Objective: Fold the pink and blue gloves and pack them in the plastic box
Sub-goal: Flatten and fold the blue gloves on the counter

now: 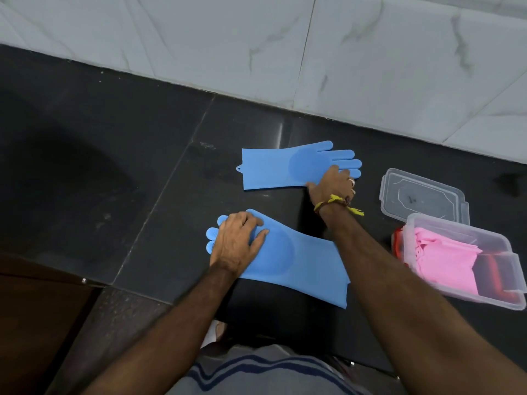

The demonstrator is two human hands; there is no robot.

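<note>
Head view: the left hand (238, 240) lies flat, fingers spread, pressing the finger end of the near blue glove (296, 263) on the dark counter (128, 166). The right hand (332, 185) rests on the far blue glove (273, 168), fingers loosely bent, grasping nothing. Folded pink gloves (445, 260) sit inside the plastic box (507, 283), its lid (422, 195) just beside it.

Bare forearms; the right hand (332, 183) wears a ring (352, 182), its wrist a yellow-tasselled thread band (339, 202).
</note>
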